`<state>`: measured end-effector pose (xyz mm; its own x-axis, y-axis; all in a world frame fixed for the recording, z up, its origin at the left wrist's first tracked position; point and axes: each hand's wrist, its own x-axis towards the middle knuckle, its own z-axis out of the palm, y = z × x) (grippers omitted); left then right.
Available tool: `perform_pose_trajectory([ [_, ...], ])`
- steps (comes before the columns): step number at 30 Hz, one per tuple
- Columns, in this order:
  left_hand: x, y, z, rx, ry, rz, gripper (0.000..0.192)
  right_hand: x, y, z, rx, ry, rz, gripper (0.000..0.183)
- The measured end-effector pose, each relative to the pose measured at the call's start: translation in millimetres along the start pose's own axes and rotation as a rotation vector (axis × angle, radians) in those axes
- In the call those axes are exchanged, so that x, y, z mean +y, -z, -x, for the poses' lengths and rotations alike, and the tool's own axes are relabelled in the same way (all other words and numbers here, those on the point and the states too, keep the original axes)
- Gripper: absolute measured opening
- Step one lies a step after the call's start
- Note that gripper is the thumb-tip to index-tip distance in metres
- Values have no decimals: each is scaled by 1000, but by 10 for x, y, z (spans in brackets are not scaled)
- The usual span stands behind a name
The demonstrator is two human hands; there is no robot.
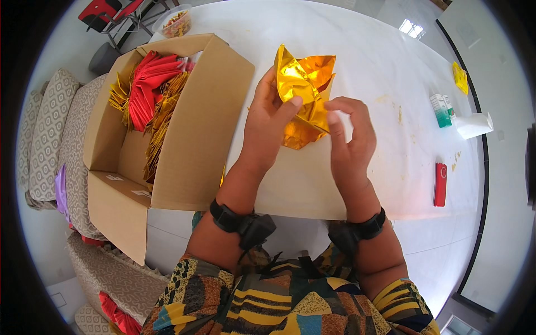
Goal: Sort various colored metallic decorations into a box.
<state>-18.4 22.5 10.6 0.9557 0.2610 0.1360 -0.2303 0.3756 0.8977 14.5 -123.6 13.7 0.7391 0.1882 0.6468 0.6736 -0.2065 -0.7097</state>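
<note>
A folded sheet of shiny gold foil paper [302,90] is held up over the white-covered table [402,167]. My left hand [268,119] grips it from the left, the thumb lying across its front face and the fingers behind. At the foil's right edge, my right hand [354,134] has its thumb and index fingertip close together on the lower corner. The foil is creased, with flaps standing at the top and a darker gold part hanging below. Whatever the left fingers do behind the foil is hidden.
An open cardboard box [201,125] on the left holds stacks of red folded paper [146,92] and gold folded paper [163,121]. Behind it stands a clear plastic tub [176,25]. Toward the right lie a red device [440,184], a white cup [473,125], small cartons [441,109] and a yellow packet [459,78].
</note>
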Motion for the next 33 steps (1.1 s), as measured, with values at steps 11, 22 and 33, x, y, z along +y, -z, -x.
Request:
perform_pose_trajectory([
  [11, -13, -28, 54, -100, 49, 34, 59, 137, -22, 34, -93, -457, -302, 10],
  [22, 17, -64, 111, -140, -20, -357, 56, 108, 12, -10, -17, -345, -189, 6],
  [33, 0, -58, 119, -122, -25, -344, 58, 99, 36, -14, -29, -309, -153, 6],
])
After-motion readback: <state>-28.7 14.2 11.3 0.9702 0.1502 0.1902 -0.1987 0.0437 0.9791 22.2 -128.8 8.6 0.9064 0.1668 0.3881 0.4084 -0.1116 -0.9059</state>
